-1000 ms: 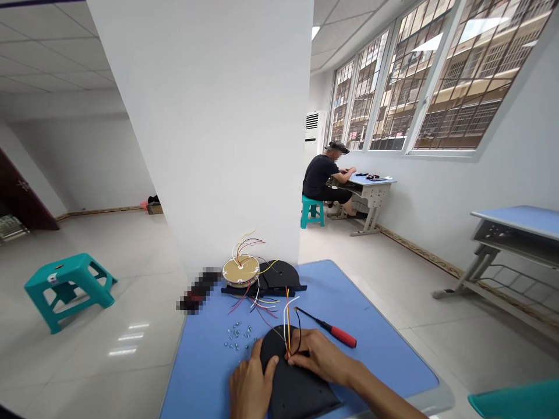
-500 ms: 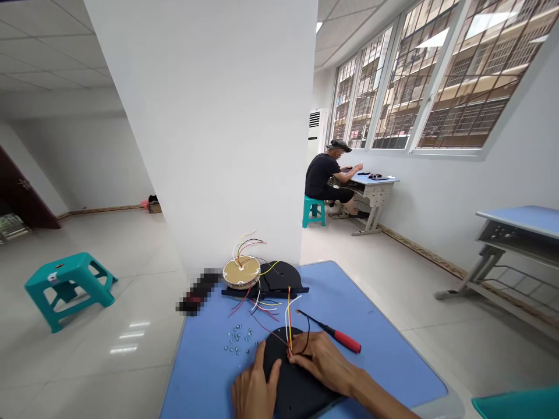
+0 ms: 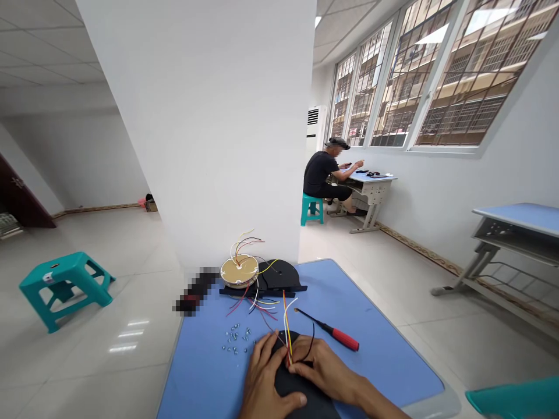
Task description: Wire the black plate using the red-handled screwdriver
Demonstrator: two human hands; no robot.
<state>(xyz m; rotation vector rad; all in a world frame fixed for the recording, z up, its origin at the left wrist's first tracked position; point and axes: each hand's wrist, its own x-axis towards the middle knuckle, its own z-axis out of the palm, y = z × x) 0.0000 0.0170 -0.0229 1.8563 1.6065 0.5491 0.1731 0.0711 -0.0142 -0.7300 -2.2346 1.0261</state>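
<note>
Blk plate (image 3: 305,396) lay at the near end of the blue tabletop (image 3: 375,355), under both hands. R hand (image 3: 325,364) pinched the coloured wires (image 3: 289,331) approx. at their base; L hand (image 3: 267,381) rested splayed on the plate, thumb apart from fingers. Loose screws (image 3: 234,336) sat to the L, red-handled screwdriver (image 3: 343,338) to the R. Beyond: gold disc (image 3: 239,271) next to 2nd blk plate (image 3: 279,276).
</note>
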